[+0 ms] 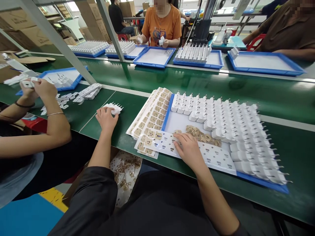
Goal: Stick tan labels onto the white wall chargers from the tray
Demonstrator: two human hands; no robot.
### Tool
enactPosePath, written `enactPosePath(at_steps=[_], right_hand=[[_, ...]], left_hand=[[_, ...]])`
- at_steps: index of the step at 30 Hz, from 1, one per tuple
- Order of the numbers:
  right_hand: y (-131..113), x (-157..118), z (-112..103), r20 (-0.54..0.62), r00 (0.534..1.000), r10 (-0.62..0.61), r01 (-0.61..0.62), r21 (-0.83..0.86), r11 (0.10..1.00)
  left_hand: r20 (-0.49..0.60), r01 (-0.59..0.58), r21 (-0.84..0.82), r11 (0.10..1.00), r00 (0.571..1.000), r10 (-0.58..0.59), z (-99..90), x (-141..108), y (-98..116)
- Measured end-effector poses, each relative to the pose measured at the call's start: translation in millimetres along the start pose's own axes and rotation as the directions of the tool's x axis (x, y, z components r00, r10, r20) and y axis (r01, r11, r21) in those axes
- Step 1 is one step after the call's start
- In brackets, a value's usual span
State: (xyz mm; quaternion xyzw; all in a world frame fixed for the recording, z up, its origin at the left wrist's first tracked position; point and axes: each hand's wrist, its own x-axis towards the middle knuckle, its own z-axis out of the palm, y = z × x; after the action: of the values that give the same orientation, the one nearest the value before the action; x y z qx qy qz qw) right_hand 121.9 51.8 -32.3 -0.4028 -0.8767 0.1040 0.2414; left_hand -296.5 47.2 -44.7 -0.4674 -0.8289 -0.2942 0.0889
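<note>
My left hand [107, 119] is closed around part of a small group of white plug pieces [115, 108] with metal pins, on the green table. My right hand [189, 149] rests with fingers apart on a white label sheet [219, 158] that lies across the front of a blue-rimmed tray [262, 183]. Many white plug pieces [233, 121] stand in rows in the tray, pins up. Loose tan cut-outs [201, 134] lie beside my right fingers. Stacked sheets of tan labels [155, 114] overlap the tray's left side.
At the left, a co-worker's hands [36, 87] hold a white part near another blue tray [76, 82]. White pieces [90, 91] lie between us. Across the green table [118, 77], more blue trays [154, 65] stand before a person in an orange shirt [161, 24]. A slanted metal post [61, 42] rises at left.
</note>
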Motion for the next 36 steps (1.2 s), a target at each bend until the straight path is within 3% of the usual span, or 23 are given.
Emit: enactPosePath(at_steps=[4,8,12,13,15,19,22,24,31,36], right_hand=[[-3.1,6.8,9.8,0.021,0.999,0.026,-0.025,-0.023,0.999],[-1.7,9.7,9.0,0.0,0.999,0.035,-0.034,0.114,0.993],[1.2,7.0,-4.8,-0.056,0.998,0.003,0.013,0.275,0.961],[1.6,6.0,-8.4,-0.065,0.998,0.007,0.013,0.294,0.956],[1.4,4.4,-13.7,-0.076,0.997,0.021,0.004,0.312,0.95],[-7.4,4.2,-16.3,-0.19,0.982,0.003,0.041,0.226,0.973],[-21.4,7.6,-15.1,-0.265,0.959,-0.095,0.144,0.171,0.975],[-30.5,11.0,-13.9,-0.269,0.949,-0.164,0.214,0.169,0.962],[-37.0,16.9,-9.1,-0.305,0.936,-0.176,0.25,0.225,0.942],[-28.2,8.7,-11.3,-0.299,0.932,-0.207,0.288,0.259,0.922]], left_hand=[[0.044,-0.043,-0.062,0.997,0.998,0.045,-7.4,-10.4,19.4],[0.212,-0.18,-0.211,0.961,0.951,0.225,-22.7,-45.6,75.7],[0.504,-0.141,-0.53,0.836,0.741,0.444,-38.4,-75.0,125.7],[0.539,-0.096,-0.578,0.811,0.7,0.467,-40.5,-78.4,132.0],[0.579,-0.008,-0.63,0.776,0.661,0.477,-42.6,-81.5,137.7],[0.634,0.181,-0.682,0.709,0.63,0.449,-42.3,-85.3,140.1],[0.698,0.403,-0.695,0.595,0.576,0.425,-42.2,-92.0,146.4],[0.716,0.478,-0.691,0.542,0.556,0.423,-42.6,-96.5,151.6],[0.727,0.533,-0.686,0.495,0.536,0.43,-44.1,-104.1,160.8],[0.751,0.505,-0.65,0.568,0.544,0.375,-37.0,-100.0,162.3]])
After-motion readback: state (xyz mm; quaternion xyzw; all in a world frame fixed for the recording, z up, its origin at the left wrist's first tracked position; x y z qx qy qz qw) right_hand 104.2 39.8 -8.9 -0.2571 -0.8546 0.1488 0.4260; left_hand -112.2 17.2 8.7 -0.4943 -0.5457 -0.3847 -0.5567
